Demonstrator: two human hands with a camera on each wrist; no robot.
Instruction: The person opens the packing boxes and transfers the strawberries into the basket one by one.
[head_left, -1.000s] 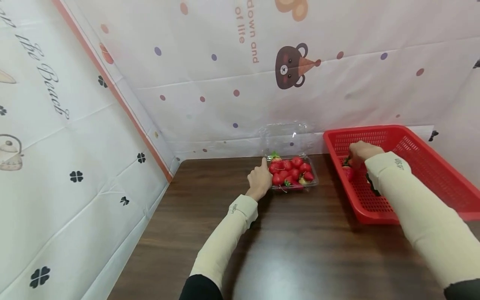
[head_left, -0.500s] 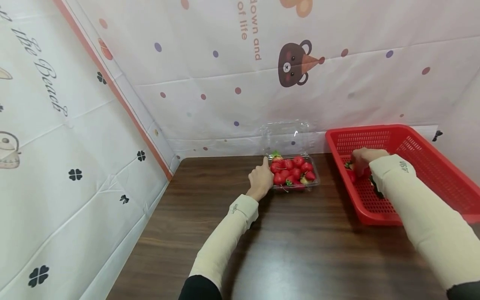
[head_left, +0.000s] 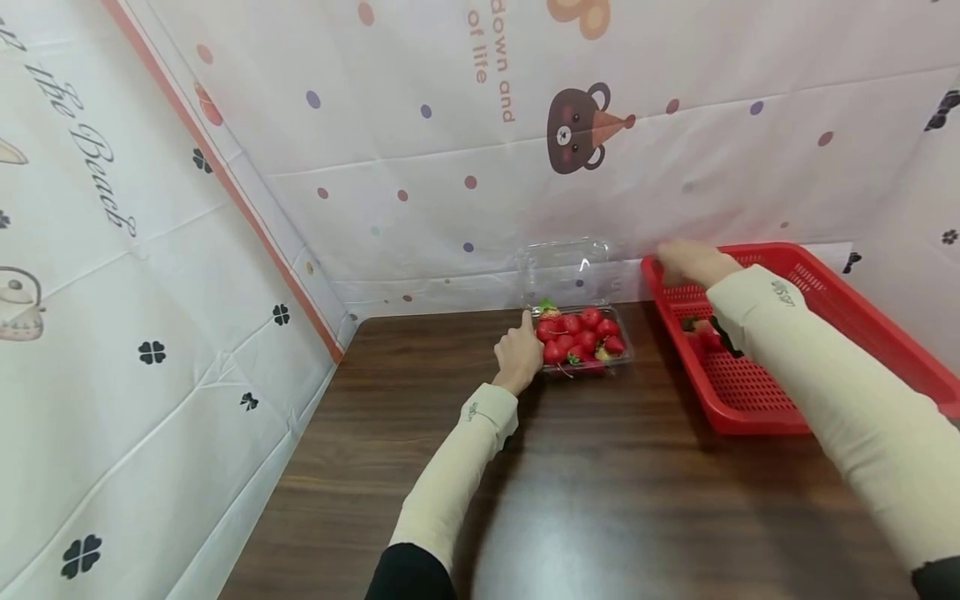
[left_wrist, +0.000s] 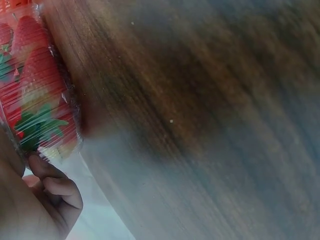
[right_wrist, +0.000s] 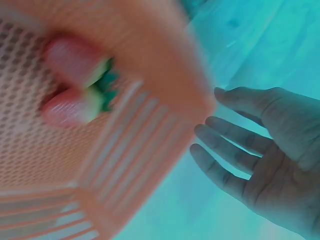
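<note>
"Item one on my remote feed?"
"Left hand [head_left: 517,354], bare, cream sleeve [head_left: 450,475]. I logged one finger laid straight at the left edge of a clear, rectangular plastic container [head_left: 628,350]; other fingers bent inward. Whether it pinched that edge, I could not tell."

"Contents?"
"Glossy red strawberries [head_left: 579,337], some with green leaves, piled inside. Its transparent lid [head_left: 566,271] stood raised at the back. The container sat on a brown wood-grain table [head_left: 420,375]."

"Item two?"
"Right hand [head_left: 693,262], blurred in my head view, by the far left corner of a rectangular red perforated plastic basket [head_left: 765,423]. My right wrist view showed the fingers extended and spread, grip released, palm bare. Contact with the rim: I could not tell."

"Inside the basket?"
"Two red strawberries with green tops [right_wrist: 72,107], side by side on the basket's floor, at its left end. I recorded the basket to the right of the container, well apart from the left hand."

"Backdrop?"
"A white sheet [head_left: 420,242], dotted, with a brown bear print [head_left: 573,133]."
</note>
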